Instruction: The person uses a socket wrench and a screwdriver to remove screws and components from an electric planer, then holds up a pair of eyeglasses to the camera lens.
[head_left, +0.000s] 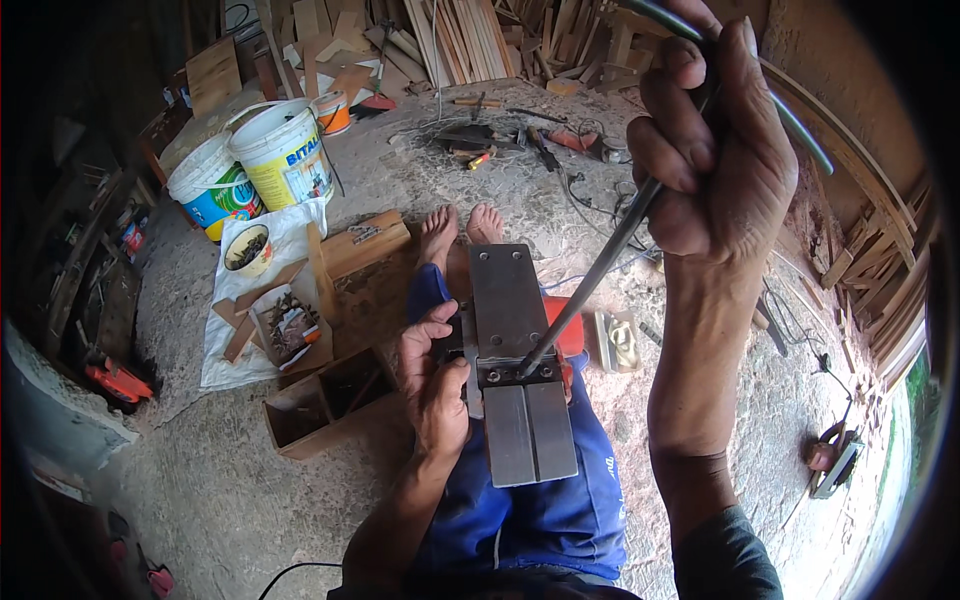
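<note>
An upturned power planer lies on my lap, its flat metal sole plate [507, 300] facing up and its red body showing at the right side. My left hand [433, 378] grips the planer's left edge and steadies it. My right hand [712, 150] is raised high and closed around a long dark metal rod tool [590, 288]. The rod slants down to the left, and its tip rests at the blade drum slot in the middle of the plate, beside two small bolts. I sit on the floor in blue shorts [560, 515], bare feet [462, 228] stretched forward.
Wooden boxes [315, 405] with small hardware stand left of my legs on a white sack [285, 235]. Behind them are white plastic buckets [285, 150]. Wood offcuts and slats pile up at the back and right. Hand tools and cables lie on the concrete floor.
</note>
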